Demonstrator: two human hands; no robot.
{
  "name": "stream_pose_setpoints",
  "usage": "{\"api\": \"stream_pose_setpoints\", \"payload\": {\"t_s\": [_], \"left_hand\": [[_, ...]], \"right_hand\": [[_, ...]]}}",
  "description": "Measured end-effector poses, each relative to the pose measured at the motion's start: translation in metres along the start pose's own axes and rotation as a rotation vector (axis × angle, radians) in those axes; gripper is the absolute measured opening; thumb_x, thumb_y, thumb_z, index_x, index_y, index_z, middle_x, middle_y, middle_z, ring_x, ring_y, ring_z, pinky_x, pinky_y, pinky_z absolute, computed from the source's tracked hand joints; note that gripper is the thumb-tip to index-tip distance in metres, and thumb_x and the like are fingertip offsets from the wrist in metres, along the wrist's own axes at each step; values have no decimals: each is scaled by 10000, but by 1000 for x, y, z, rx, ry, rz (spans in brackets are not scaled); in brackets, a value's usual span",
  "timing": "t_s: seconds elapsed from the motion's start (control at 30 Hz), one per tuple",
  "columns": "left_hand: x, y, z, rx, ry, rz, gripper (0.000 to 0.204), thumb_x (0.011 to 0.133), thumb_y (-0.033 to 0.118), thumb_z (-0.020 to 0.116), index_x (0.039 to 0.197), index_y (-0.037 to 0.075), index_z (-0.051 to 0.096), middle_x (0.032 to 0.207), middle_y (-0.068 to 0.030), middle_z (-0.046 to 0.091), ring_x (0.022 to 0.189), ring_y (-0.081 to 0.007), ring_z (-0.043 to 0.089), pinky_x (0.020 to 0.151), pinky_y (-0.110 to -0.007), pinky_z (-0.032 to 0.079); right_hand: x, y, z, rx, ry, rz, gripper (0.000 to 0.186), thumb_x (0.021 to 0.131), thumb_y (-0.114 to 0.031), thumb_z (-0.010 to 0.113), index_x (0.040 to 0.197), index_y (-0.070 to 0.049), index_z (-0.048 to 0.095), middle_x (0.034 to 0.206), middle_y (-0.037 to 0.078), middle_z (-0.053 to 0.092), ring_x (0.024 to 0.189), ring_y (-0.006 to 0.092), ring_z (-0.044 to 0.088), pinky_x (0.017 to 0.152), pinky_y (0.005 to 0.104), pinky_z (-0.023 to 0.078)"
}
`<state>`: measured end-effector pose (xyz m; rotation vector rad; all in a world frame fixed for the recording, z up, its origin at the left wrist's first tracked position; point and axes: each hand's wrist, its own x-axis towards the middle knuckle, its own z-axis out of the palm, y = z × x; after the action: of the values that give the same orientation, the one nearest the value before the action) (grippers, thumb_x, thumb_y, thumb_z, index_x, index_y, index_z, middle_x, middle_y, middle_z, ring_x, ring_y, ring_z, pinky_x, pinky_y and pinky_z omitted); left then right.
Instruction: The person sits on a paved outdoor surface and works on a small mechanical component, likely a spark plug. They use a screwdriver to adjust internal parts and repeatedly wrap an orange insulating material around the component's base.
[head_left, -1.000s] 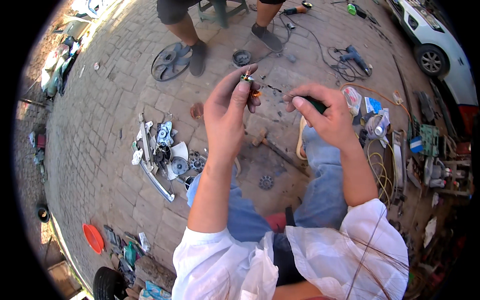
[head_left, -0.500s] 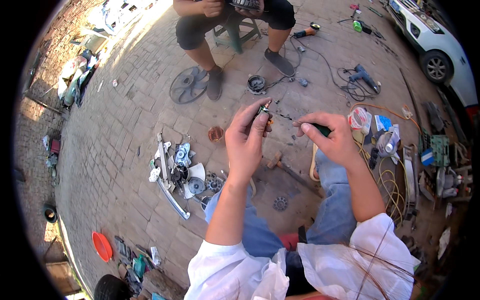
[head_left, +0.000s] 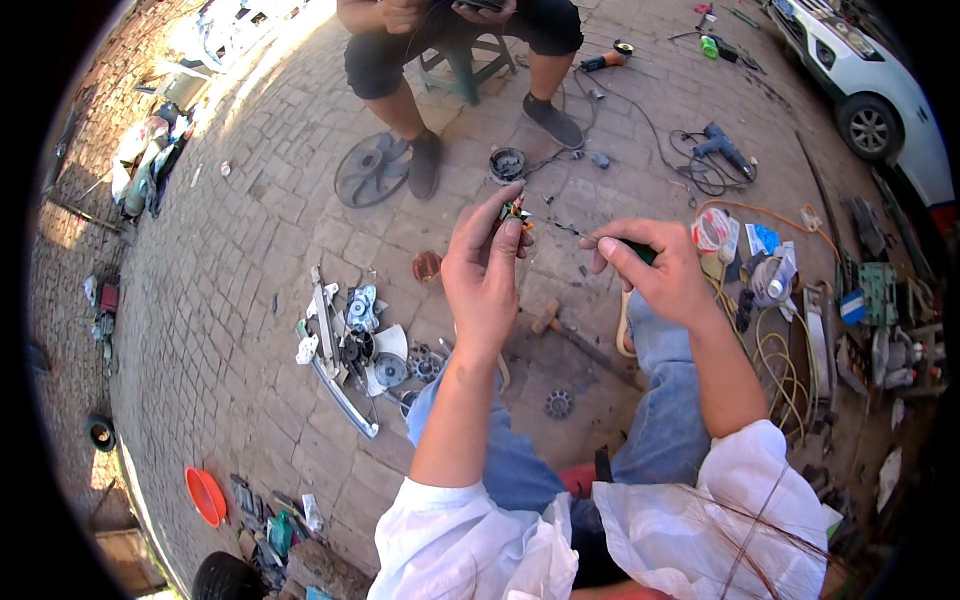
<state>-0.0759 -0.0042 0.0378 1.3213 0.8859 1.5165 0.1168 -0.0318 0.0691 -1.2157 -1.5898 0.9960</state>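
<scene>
In front of me, my left hand [head_left: 478, 285] pinches a small part with copper, green and orange bits [head_left: 514, 214] between thumb and fingers. Its exact kind is too small to make out. My right hand [head_left: 665, 270] is closed round a screwdriver with a dark green handle [head_left: 641, 250]. The thin dark shaft points left toward the small part, and a gap seems to lie between the two. On the ground below are a hammer [head_left: 547, 318] and a round dark slotted piece [head_left: 559, 404].
Opposite, a person sits on a green stool [head_left: 462, 75]. A fan wheel [head_left: 370, 172], a heat gun [head_left: 722, 152] and an angle grinder [head_left: 607, 60] lie around. Metal window-regulator-like parts [head_left: 330, 330] are at left, tools and yellow cable [head_left: 775, 365] at right. A white car [head_left: 895, 110] stands far right.
My left hand has tilted the small part slightly. The screwdriver stays close to it in my right hand, and the whole view has shifted a little.
</scene>
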Motion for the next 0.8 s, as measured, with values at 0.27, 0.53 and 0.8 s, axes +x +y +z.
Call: {"api": "stream_pose_setpoints", "payload": {"t_s": [0.27, 0.53, 0.8], "left_hand": [[1, 0, 1, 53, -27, 24, 277, 958, 108, 562, 1203, -16, 598, 942, -25, 565, 787, -80, 536, 706, -220, 451], [1, 2, -3, 133, -42, 50, 258, 942, 37, 541, 1186, -8, 613, 961, -35, 544, 788, -89, 544, 713, -225, 460], [2, -4, 1, 227, 56, 118, 260, 915, -24, 529, 1156, -3, 624, 946, -57, 551, 761, -99, 549, 674, -232, 475]], "right_hand": [[2, 5, 1, -16, -19, -34, 196, 898, -143, 586, 964, 1, 701, 733, 48, 676, 553, 51, 518, 487, 213, 403], [2, -3, 2, 30, -49, 25, 171, 883, -92, 591, 937, 32, 694, 759, 67, 683, 722, 99, 614, 643, 253, 478], [-1, 12, 21, -92, 143, -151, 142, 848, -85, 651, 939, 16, 691, 781, 108, 692, 689, 148, 659, 617, 272, 499]]}}
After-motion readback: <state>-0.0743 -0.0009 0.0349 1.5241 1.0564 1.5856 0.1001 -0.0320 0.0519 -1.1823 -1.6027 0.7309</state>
